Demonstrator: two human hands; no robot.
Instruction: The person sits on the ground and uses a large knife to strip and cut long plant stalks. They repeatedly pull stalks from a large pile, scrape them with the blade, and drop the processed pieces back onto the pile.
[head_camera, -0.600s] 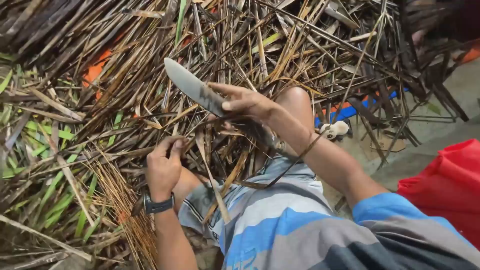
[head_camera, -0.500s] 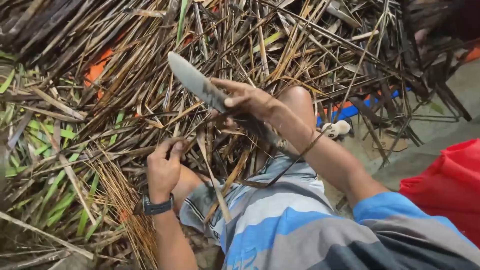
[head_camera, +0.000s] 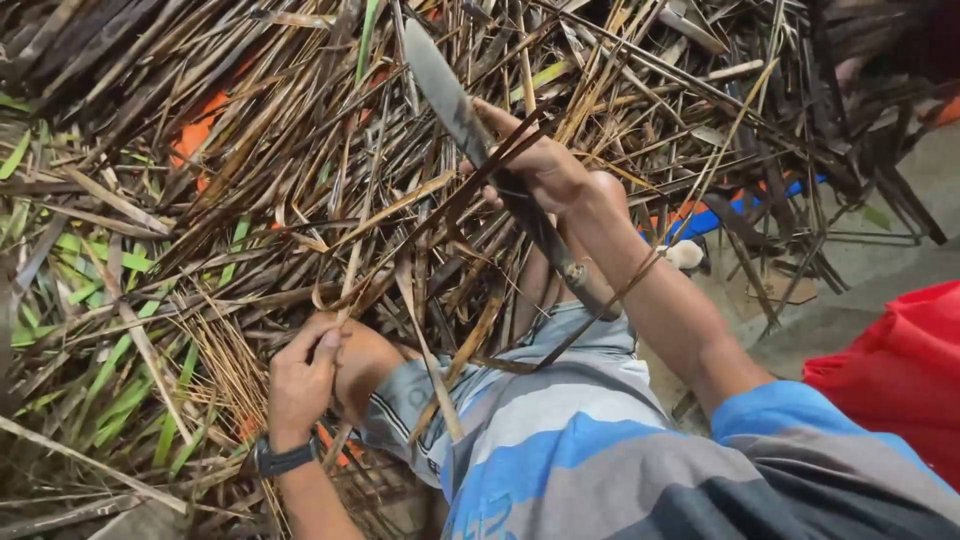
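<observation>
A heap of dry brown and green leaves (head_camera: 200, 200) fills the left and top of the frame. Low and left of centre, the left hand (head_camera: 300, 375), a dark watch at its wrist, pinches a dry leaf strip (head_camera: 340, 290). Upper centre, the right hand (head_camera: 540, 165) is closed round a long knife (head_camera: 470, 120), blade pointing up-left. A red bag (head_camera: 890, 370) sits at the lower right.
</observation>
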